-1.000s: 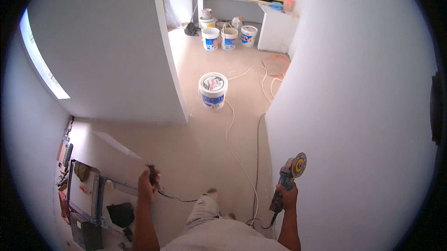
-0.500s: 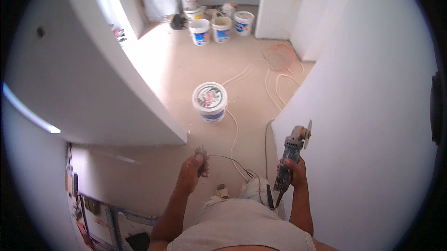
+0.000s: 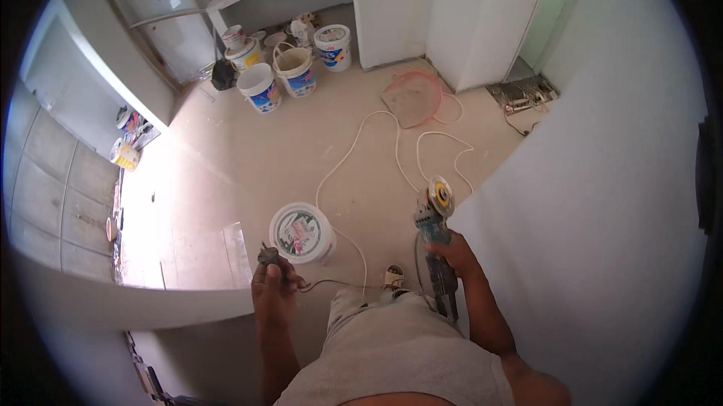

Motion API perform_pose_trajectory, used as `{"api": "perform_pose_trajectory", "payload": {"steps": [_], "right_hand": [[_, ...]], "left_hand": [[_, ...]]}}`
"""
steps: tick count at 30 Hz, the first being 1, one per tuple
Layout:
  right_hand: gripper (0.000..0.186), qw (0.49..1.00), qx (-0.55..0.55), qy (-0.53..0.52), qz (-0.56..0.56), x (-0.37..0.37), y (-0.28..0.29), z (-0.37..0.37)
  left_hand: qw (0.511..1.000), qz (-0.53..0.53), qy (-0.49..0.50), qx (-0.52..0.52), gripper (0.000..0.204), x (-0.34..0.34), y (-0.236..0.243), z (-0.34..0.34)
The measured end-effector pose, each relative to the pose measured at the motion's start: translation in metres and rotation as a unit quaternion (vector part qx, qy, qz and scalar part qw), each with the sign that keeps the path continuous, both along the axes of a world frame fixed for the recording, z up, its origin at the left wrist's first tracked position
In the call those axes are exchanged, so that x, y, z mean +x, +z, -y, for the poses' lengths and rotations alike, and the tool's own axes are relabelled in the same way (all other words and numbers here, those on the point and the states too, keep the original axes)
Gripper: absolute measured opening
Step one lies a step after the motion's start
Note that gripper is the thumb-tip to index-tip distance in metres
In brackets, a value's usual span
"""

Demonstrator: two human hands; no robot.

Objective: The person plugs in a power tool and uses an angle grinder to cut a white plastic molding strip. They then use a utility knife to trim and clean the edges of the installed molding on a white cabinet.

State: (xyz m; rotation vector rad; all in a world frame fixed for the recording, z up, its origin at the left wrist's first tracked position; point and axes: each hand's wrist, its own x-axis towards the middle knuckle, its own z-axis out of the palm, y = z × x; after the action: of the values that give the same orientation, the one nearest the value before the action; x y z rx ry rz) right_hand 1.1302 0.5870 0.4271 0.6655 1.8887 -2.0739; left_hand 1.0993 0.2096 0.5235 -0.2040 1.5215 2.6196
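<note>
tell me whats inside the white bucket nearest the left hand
Nothing shows: the white bucket beside the left hand has its lid on, printed in green, so the contents are covered.

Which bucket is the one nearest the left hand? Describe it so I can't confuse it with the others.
Start at the bare floor in the middle of the room, just ahead of the left hand holding a plug. The lidded white bucket stands there alone beside the white cable. Unlike the cluster of buckets by the far counter, its lid is on and bears a green label.
</note>
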Motion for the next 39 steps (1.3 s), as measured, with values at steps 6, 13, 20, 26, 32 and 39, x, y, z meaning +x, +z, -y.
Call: {"api": "perform_pose_trajectory", "payload": {"steps": [6,13,20,26,32,39], "right_hand": [[0.038,0.988,-0.114,-0.093,-0.046,-0.12,0.016,-0.036],[0.034,0.962,-0.055,-0.266,0.033,-0.236,-0.029,-0.105],[0.03,0.859,-0.155,-0.488,-0.009,-0.283,-0.011,-0.164],[0.028,0.734,-0.247,-0.629,-0.066,-0.279,-0.038,-0.223],[0.048,0.575,-0.302,-0.748,-0.138,-0.257,-0.129,-0.325],[0.063,0.516,-0.379,-0.759,-0.122,-0.229,-0.191,-0.443]], "left_hand": [[1.0,-0.015,0.002,0.008,0.03,-0.131,0.018,-0.046],[0.993,-0.018,-0.119,0.003,0.032,-0.323,-0.013,-0.112],[0.955,-0.052,-0.291,-0.037,0.033,-0.49,0.015,-0.206],[0.924,-0.075,-0.372,-0.045,0.033,-0.566,0.016,-0.3],[0.908,-0.048,-0.413,-0.051,0.032,-0.579,-0.011,-0.411],[0.911,0.026,-0.401,-0.091,0.037,-0.615,-0.059,-0.593]]}}
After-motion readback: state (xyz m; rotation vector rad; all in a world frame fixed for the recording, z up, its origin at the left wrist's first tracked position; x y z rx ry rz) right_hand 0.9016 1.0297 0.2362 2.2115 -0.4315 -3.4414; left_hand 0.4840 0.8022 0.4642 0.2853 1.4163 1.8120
